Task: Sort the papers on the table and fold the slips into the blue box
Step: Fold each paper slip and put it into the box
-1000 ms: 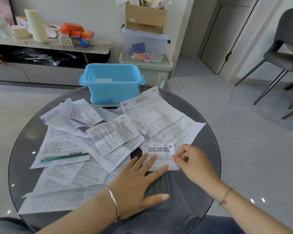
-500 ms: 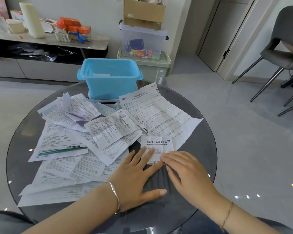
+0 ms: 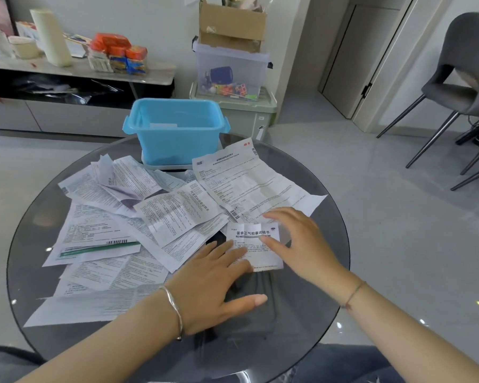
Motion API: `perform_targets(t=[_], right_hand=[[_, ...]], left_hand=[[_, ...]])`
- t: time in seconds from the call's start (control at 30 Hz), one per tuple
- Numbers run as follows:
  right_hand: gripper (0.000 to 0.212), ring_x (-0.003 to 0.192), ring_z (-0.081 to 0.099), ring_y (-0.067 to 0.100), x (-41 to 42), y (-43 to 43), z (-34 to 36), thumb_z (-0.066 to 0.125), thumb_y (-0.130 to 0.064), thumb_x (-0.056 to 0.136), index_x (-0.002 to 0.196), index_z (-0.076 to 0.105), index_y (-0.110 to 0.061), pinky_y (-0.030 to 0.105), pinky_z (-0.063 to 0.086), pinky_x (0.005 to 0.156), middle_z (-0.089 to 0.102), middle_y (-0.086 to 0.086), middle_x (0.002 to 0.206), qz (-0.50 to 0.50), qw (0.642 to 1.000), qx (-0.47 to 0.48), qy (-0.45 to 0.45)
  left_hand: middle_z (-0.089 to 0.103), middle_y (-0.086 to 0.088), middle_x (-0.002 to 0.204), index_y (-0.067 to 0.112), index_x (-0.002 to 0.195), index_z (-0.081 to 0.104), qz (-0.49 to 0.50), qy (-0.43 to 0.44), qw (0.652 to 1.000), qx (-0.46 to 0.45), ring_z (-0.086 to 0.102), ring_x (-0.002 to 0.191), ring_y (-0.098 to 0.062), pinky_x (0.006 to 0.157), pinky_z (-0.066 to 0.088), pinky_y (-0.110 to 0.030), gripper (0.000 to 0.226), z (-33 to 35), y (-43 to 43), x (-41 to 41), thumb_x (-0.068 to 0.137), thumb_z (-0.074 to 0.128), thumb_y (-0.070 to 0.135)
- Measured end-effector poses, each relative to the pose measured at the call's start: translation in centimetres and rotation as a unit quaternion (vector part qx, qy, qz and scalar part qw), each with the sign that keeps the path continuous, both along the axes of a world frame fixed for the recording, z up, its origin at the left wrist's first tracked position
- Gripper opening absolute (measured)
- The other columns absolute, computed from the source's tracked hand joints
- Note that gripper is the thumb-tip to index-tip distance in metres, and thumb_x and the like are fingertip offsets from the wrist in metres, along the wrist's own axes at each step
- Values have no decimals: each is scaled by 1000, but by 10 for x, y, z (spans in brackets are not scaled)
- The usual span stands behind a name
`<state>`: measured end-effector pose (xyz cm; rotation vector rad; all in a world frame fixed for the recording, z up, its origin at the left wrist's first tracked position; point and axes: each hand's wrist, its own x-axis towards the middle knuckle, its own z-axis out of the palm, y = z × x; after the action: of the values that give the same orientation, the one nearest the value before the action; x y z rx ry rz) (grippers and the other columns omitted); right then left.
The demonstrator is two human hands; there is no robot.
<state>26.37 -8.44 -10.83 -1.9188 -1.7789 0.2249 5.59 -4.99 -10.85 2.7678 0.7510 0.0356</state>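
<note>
Since half a second ago the right hand [image 3: 302,241] has lifted from flat beside the left and swung up over the small slip's right edge, fingers spread and loosely curved, gripping nothing. The round glass table [image 3: 324,272] carries a loose spread of printed papers [image 3: 116,217] across its left and middle, with one big creased sheet [image 3: 249,186] lying to the right of them. At the far edge stands the blue box [image 3: 177,134] (a white slip shows inside it). The left hand [image 3: 219,283] lies flat and open, its fingertips pressing the lower left corner of the small slip [image 3: 256,244], which rests on the glass just below the big sheet.
</note>
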Motion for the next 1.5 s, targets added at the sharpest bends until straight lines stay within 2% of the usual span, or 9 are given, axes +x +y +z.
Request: perform_targets(t=[0.17,0.33,0.47,0.53,0.7,0.87,1.1,1.33,1.5], right_hand=[[23,102,44,8,0,23,2,72,-34,81,98,59,-27,27,31,95,52,-12,101,-5,997,-80,4],[17,92,44,8,-4,33,3,71,-30,82,87,55,-25,27,34,89,51,-17,86,-9,995,-97,9],[11,77,52,3,-4,39,-3,70,-23,84,79,60,-22,17,39,70,58,-13,78,-45,988,-103,108],[13,74,53,0,-3,41,-5,72,-22,83,75,62,-22,11,38,64,61,-12,77,-55,986,-100,120],[11,80,58,6,-2,42,-6,71,-21,84,77,64,-19,6,39,63,66,-6,83,-56,986,-95,126],[10,75,55,2,-4,42,-5,68,-22,86,79,62,-19,6,38,60,62,-10,80,-59,987,-102,108],[12,74,54,3,-5,43,-4,68,-25,86,78,61,-21,15,40,64,59,-13,74,-54,990,-99,84],[9,79,56,7,-5,44,-2,65,-24,88,81,61,-20,20,42,68,61,-9,80,-46,990,-113,66],[10,72,52,2,-6,44,-5,67,-22,87,81,61,-20,14,38,62,58,-14,74,-62,990,-99,85]], left_hand=[[14,10,158,32,135,34,-1,12,1000,9,7,146,-13,115,1,-27,71,-1,1,2,81,18,76],[11,9,159,34,149,16,-1,13,1000,12,3,147,-14,116,-3,-28,81,-3,3,4,81,17,78],[15,7,158,32,149,21,0,2,1000,17,5,147,-19,116,-2,-30,83,-6,6,4,82,15,79],[15,6,158,31,150,20,2,0,1000,15,4,148,-22,115,-1,-31,83,-7,6,4,83,16,80],[-3,10,160,35,151,2,4,45,999,-1,-12,147,-17,116,-7,-31,82,-2,4,7,82,18,77],[-4,10,160,34,151,0,4,42,999,-2,-11,147,-19,114,-9,-28,84,-3,4,7,82,19,77],[-10,9,160,39,150,-5,1,46,999,5,-14,146,-19,114,-11,-30,82,-5,1,6,82,17,78],[-5,5,161,41,150,-4,-5,25,1000,18,-9,147,-22,108,-14,-26,82,-9,-1,4,81,18,79],[-4,2,161,41,150,-2,7,25,1000,17,-5,147,-19,109,-10,-24,84,-7,1,2,79,18,80]])
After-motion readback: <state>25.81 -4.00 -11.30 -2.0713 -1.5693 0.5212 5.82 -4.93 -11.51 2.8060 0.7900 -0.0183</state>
